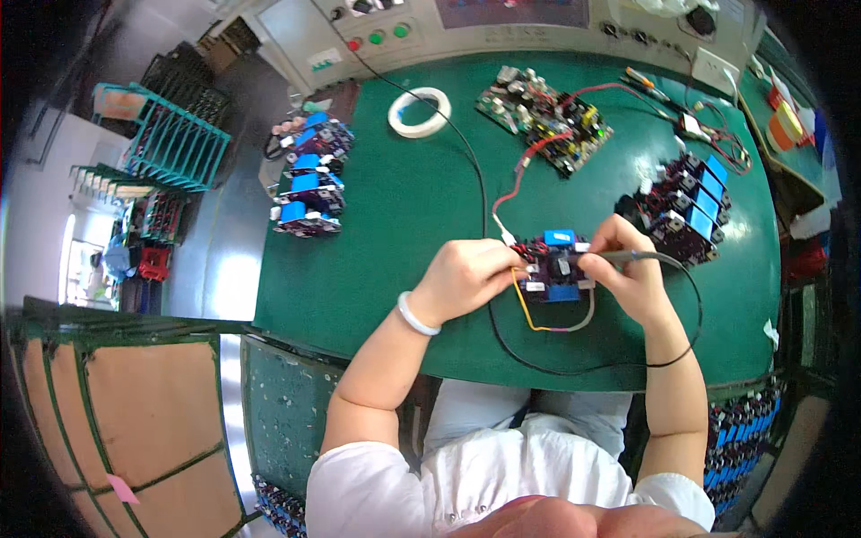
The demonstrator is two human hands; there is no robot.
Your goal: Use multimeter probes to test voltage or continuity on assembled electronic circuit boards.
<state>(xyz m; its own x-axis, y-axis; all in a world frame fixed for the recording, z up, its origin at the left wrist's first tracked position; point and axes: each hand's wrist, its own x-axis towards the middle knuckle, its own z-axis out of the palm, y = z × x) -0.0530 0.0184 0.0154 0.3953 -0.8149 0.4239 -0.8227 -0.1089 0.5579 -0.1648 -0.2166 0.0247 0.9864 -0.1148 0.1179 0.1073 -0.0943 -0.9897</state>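
A small dark circuit board (562, 266) with blue components lies on the green table in front of me. My left hand (473, 276) is closed at its left edge, beside white connectors and red wires; what its fingertips pinch is hidden. On the other side, my right hand (630, 273) pinches the thick end of a black cable (695, 305) at the board's right edge. A yellow-and-grey wire (552, 329) loops below the board. From the board's upper left, a red lead (517, 184) with a white plug runs up toward a larger circuit board (544, 117).
Similar blue-and-black boards (314, 179) stand in a row at left, and more boards (691, 211) stand at right. A white tape roll (419, 113) lies farther back. An orange-and-black tool (641, 79) sits near the control panel (502, 36). The black cable crosses the green table (386, 197).
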